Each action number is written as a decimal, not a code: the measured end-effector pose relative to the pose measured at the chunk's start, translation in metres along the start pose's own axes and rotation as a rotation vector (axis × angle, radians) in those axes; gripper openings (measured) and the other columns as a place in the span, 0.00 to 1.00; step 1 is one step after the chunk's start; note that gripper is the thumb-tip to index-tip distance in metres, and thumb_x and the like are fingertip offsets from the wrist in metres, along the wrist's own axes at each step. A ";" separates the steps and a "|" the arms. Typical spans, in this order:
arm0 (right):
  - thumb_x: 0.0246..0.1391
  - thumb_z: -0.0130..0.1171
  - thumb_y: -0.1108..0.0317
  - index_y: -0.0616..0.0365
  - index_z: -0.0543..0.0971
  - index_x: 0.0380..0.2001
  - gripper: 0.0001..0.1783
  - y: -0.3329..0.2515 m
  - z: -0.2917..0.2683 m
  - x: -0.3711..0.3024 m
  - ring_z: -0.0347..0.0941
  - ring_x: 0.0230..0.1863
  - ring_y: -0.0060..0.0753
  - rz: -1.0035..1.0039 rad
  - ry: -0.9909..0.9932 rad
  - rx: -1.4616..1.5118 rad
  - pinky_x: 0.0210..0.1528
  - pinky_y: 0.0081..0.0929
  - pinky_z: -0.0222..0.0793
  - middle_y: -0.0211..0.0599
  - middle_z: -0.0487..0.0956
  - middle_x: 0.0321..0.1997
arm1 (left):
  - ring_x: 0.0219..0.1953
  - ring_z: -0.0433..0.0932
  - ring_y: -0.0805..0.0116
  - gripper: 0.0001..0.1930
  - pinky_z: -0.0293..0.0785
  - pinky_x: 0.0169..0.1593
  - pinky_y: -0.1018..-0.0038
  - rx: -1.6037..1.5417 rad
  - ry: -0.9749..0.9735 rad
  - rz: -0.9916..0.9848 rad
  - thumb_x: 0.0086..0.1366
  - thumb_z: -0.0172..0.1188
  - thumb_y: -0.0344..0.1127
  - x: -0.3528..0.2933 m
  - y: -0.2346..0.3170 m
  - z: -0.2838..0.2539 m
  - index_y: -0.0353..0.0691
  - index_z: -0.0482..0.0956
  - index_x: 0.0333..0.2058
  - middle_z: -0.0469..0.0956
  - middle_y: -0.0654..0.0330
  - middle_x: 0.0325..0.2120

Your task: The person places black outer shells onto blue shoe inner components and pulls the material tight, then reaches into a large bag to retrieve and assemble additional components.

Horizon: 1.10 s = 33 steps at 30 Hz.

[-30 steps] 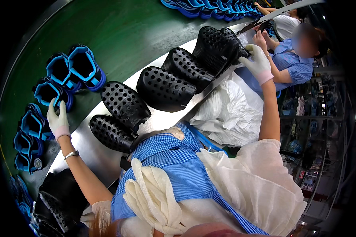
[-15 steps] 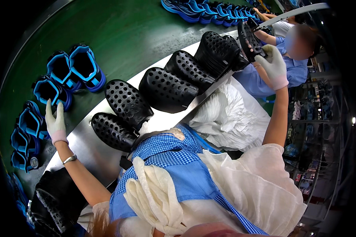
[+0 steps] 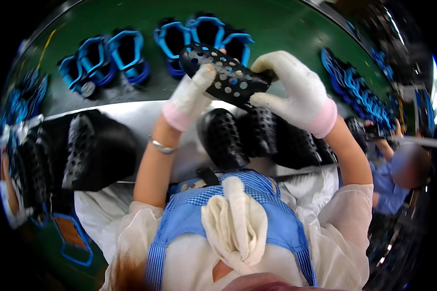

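A black perforated shoe form [image 3: 230,77], toe-shaped and full of round holes, is held up in front of me above the metal ledge. My left hand [image 3: 185,102], in a white glove with a pink cuff, grips its left part, thumb on top. At its right end my gloved right hand [image 3: 298,92] curls around the form, thumb below and fingers above. More black perforated forms [image 3: 223,138] stand nested on the ledge [image 3: 153,109] beneath my hands. Just beyond the held form are blue-and-black shoes [image 3: 206,34], partly hidden by it.
More blue-and-black shoes [image 3: 128,53] stand on the green surface [image 3: 281,24] at left, and a long row [image 3: 354,87] at right. A big stack of black forms [image 3: 97,150] is at my left. A co-worker [image 3: 388,179] sits at right; another person's arm [image 3: 9,189] shows at left.
My right hand has brought the shoe form from the far right to the middle. My left hand has left the shoes and taken hold of the form. The view has turned.
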State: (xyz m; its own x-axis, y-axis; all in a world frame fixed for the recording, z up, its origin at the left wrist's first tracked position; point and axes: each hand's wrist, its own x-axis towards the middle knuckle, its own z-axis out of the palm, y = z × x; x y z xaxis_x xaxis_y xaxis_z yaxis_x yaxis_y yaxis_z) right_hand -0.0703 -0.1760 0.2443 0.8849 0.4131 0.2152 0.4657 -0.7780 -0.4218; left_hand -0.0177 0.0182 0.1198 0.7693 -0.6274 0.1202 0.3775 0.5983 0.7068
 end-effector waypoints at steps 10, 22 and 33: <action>0.47 0.57 0.49 0.64 0.74 0.22 0.23 0.004 0.066 0.075 0.74 0.25 0.47 0.095 -0.181 -0.016 0.29 0.38 0.70 0.47 0.75 0.20 | 0.42 0.75 0.70 0.19 0.74 0.46 0.68 -0.066 0.376 0.155 0.65 0.56 0.46 -0.006 0.003 -0.054 0.37 0.71 0.46 0.75 0.61 0.40; 0.47 0.51 0.45 0.64 0.78 0.23 0.27 0.042 0.070 0.160 0.71 0.21 0.40 0.195 -0.405 -0.149 0.29 0.33 0.68 0.47 0.73 0.19 | 0.36 0.77 0.59 0.20 0.74 0.42 0.67 1.324 0.721 0.267 0.53 0.64 0.45 0.010 0.005 -0.087 0.40 0.77 0.41 0.72 0.53 0.44; 0.43 0.60 0.67 0.56 0.83 0.37 0.15 0.028 0.182 0.236 0.77 0.45 0.42 0.306 -0.532 -0.498 0.45 0.35 0.75 0.42 0.81 0.43 | 0.43 0.77 0.52 0.19 0.74 0.46 0.65 1.719 0.424 -0.611 0.56 0.55 0.49 0.057 0.036 -0.105 0.44 0.80 0.41 0.79 0.52 0.40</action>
State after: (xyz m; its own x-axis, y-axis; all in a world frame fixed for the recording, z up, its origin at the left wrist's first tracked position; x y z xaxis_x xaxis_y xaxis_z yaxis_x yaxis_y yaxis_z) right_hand 0.1499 -0.0137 0.1228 0.9107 0.2195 -0.3500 0.2616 -0.9621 0.0773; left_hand 0.0939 0.0568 0.0788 0.9077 -0.2225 -0.3557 -0.0422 -0.8919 0.4503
